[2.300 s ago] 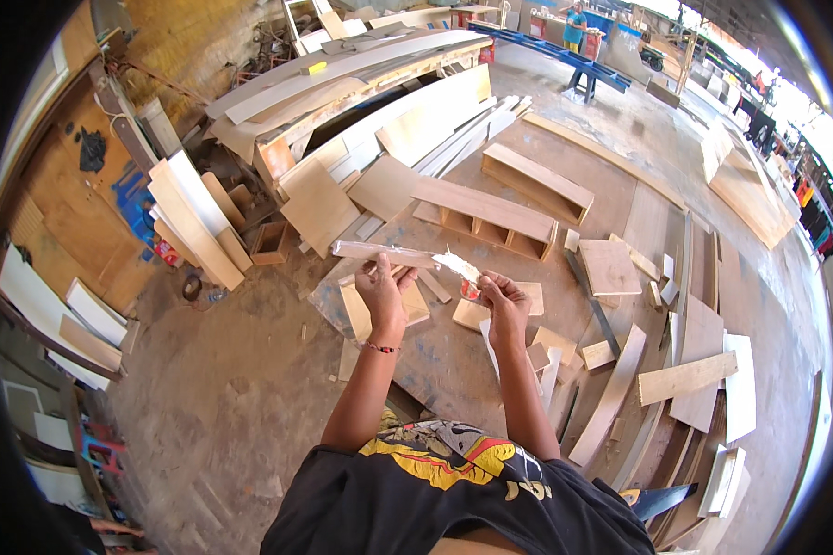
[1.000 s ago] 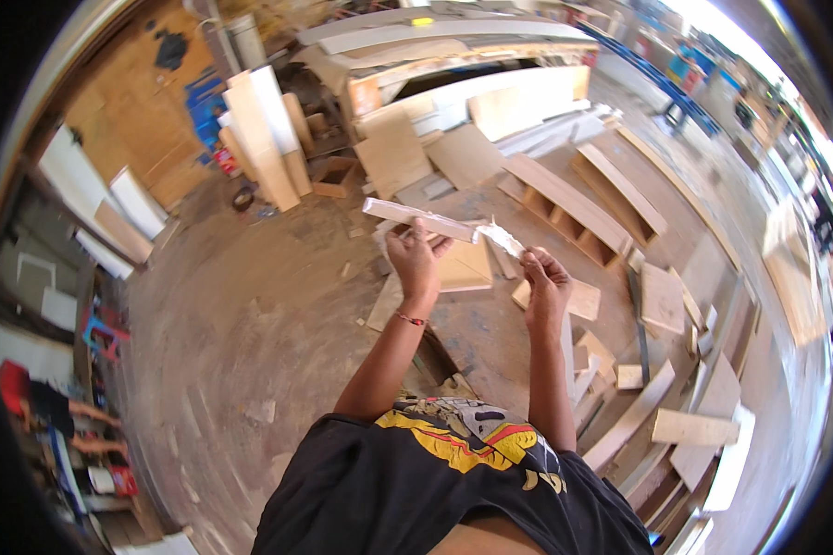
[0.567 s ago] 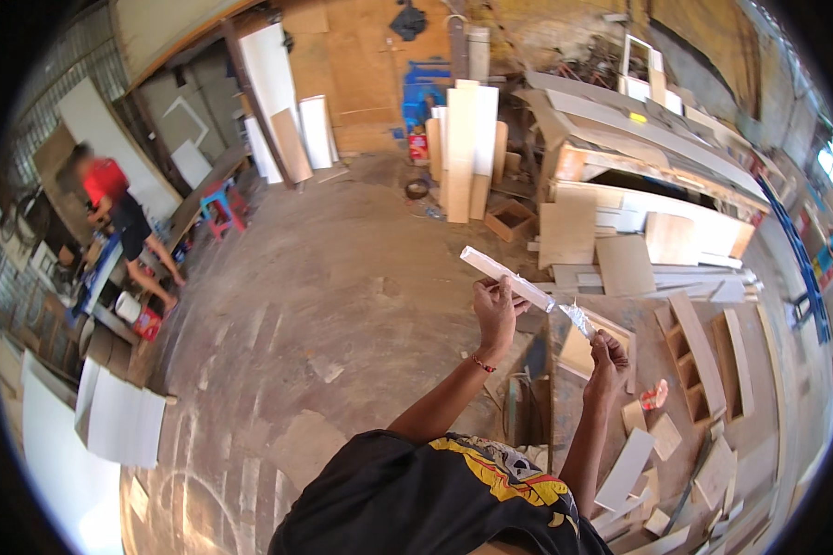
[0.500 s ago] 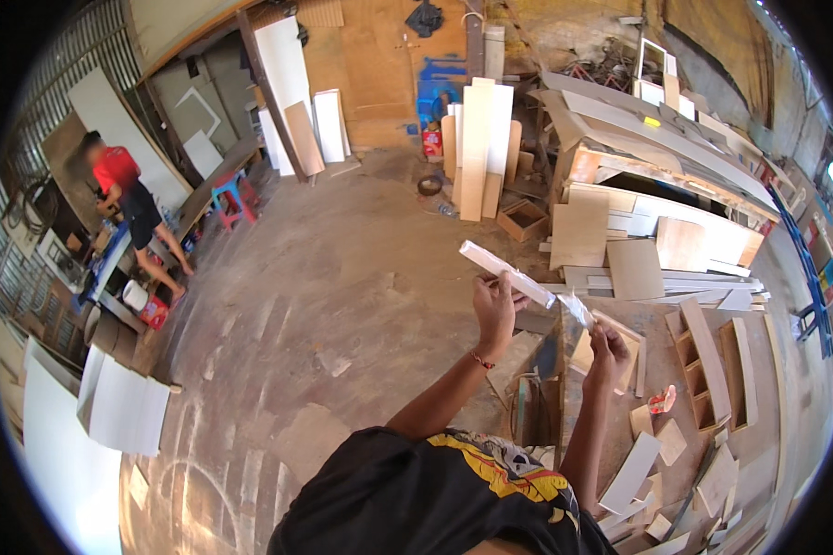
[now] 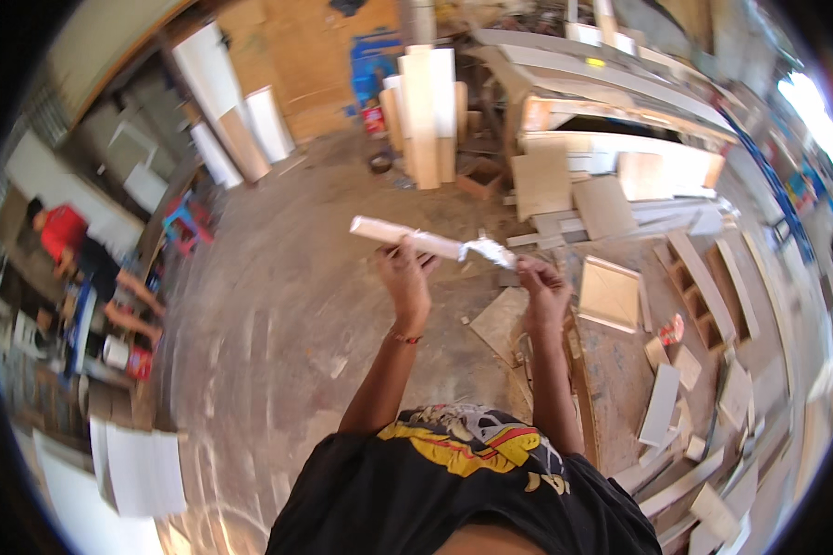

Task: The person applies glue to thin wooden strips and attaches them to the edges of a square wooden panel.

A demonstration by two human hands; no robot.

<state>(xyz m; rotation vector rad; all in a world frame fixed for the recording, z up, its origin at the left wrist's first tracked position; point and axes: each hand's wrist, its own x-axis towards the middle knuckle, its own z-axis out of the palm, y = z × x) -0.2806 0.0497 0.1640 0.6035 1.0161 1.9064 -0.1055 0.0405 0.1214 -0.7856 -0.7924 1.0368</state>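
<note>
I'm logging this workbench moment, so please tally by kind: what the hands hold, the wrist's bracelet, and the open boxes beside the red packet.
Pale strip, left hand: 1
White-coated thing, right hand: 1
Bracelet: 1
Open boxes: 2
Total: 5

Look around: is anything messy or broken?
The white thing in the right hand has ragged, uneven edges, unlike the straight, pale bar in the left hand; I can't tell if it's torn. At right, wood pieces lie scattered at odd angles.
</note>
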